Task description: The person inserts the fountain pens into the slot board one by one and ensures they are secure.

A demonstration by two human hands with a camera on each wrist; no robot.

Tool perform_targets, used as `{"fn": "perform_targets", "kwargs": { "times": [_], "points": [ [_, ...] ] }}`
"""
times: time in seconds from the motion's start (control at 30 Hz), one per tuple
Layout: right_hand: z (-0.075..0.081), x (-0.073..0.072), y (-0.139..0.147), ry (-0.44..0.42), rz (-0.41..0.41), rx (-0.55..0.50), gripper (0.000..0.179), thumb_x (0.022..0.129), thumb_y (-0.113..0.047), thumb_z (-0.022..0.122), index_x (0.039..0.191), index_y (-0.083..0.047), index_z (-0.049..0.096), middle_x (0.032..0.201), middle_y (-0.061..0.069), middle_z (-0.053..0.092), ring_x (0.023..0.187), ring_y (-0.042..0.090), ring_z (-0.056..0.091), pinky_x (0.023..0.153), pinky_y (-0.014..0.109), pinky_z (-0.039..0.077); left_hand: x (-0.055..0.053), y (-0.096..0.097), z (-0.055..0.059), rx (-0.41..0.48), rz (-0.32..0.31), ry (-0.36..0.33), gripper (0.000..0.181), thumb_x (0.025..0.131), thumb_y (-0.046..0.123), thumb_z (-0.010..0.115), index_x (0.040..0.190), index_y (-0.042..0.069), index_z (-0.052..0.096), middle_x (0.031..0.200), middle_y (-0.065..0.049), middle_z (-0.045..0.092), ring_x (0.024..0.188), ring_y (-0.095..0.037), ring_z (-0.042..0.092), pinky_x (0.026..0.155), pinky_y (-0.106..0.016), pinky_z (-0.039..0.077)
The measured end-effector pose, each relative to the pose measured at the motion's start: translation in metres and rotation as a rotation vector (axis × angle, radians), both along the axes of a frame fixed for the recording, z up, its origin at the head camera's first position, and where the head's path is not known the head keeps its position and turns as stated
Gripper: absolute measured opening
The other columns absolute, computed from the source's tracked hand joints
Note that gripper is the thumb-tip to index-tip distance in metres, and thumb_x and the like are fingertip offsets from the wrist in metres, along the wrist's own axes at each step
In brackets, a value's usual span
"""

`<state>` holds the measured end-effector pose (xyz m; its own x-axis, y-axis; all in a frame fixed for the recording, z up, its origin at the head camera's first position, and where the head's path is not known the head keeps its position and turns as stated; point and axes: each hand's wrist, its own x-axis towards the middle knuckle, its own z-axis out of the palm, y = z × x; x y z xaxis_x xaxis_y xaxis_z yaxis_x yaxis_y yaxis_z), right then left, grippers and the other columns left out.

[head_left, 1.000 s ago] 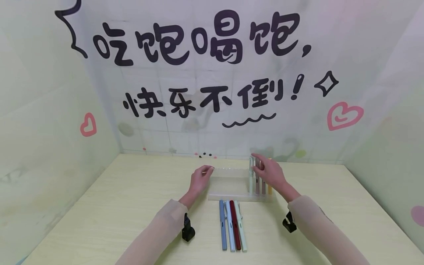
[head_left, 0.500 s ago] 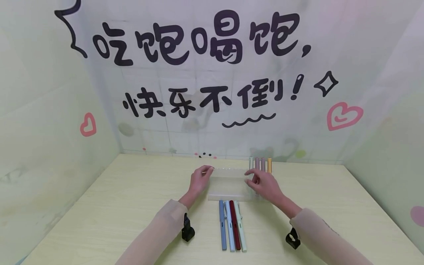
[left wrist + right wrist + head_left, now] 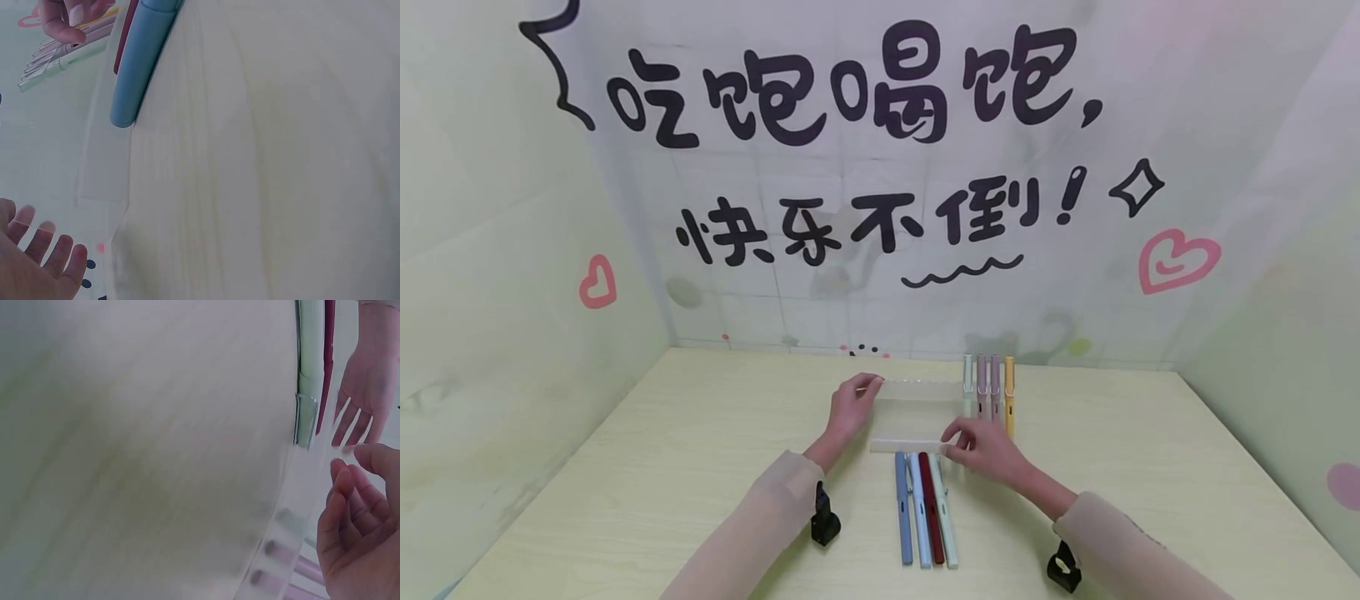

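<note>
My left hand (image 3: 850, 408) holds the left end of a clear pen rack (image 3: 910, 421), fingertips at its upper corner. Upright at the rack's right end stand a pale green pen (image 3: 967, 379), two purple pens (image 3: 982, 379) and an orange-yellow pen (image 3: 1010, 383), their lower parts hidden by my right hand (image 3: 985, 450). That hand has loosely bent fingers, nothing between them, and hovers near the top of the flat-lying pens. These lie side by side in front of the rack: a blue pen (image 3: 904, 508), a light blue pen (image 3: 920, 508), a dark red pen (image 3: 932, 508) and a pale green pen (image 3: 950, 517).
The pale wooden table (image 3: 700, 500) is enclosed by printed walls, the back wall (image 3: 820, 317) close behind the rack. Black wrist straps with camera mounts (image 3: 825, 521) hang under both sleeves.
My right hand has left the upright pale green pen and come down toward the front of the rack, to the heads of the lying pens. My left hand stays at the rack's corner.
</note>
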<state>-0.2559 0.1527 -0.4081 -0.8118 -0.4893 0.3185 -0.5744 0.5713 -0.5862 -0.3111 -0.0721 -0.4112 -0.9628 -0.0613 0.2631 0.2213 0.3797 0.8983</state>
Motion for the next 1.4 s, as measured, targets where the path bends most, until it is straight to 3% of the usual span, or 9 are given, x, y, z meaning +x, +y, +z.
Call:
{"fn": "perform_targets", "kwargs": {
  "times": [0.13, 0.4, 0.97, 1.4],
  "points": [
    [-0.004, 0.003, -0.004, -0.066, 0.015, 0.031, 0.008, 0.080, -0.011, 0.063, 0.086, -0.006, 0.061, 0.060, -0.006, 0.056, 0.047, 0.004, 0.048, 0.041, 0.022, 0.041, -0.001, 0.000, 0.000, -0.002, 0.006, -0.014, 0.025, 0.090, 0.021, 0.052, 0.101, 0.002, 0.062, 0.101, -0.011, 0.061, 0.096, -0.026, 0.056, 0.082, -0.035, 0.046],
    [-0.008, 0.009, -0.010, -0.173, -0.029, 0.052, 0.019, 0.080, -0.012, 0.064, 0.095, -0.002, 0.058, 0.061, -0.004, 0.054, 0.047, 0.009, 0.050, 0.043, 0.024, 0.043, -0.002, -0.001, -0.002, -0.003, 0.005, -0.010, 0.024, 0.090, 0.020, 0.052, 0.101, 0.002, 0.062, 0.101, -0.011, 0.061, 0.095, -0.026, 0.057, 0.082, -0.034, 0.046],
    [-0.010, 0.013, -0.018, -0.145, -0.112, 0.194, 0.021, 0.073, -0.017, 0.066, 0.089, -0.005, 0.061, 0.062, -0.007, 0.053, 0.051, 0.007, 0.047, 0.043, 0.022, 0.041, -0.001, 0.000, -0.002, -0.011, 0.014, -0.021, 0.025, 0.090, 0.022, 0.052, 0.101, 0.002, 0.062, 0.101, -0.011, 0.061, 0.095, -0.026, 0.057, 0.082, -0.035, 0.046],
    [-0.010, 0.015, -0.018, -0.123, -0.052, 0.218, 0.027, 0.074, -0.019, 0.070, 0.092, -0.003, 0.058, 0.059, -0.007, 0.049, 0.050, 0.006, 0.044, 0.043, 0.021, 0.039, 0.000, 0.000, 0.001, -0.012, 0.004, -0.009, 0.025, 0.090, 0.021, 0.051, 0.101, 0.001, 0.062, 0.101, -0.012, 0.061, 0.095, -0.027, 0.056, 0.082, -0.035, 0.046]
  ]
}}
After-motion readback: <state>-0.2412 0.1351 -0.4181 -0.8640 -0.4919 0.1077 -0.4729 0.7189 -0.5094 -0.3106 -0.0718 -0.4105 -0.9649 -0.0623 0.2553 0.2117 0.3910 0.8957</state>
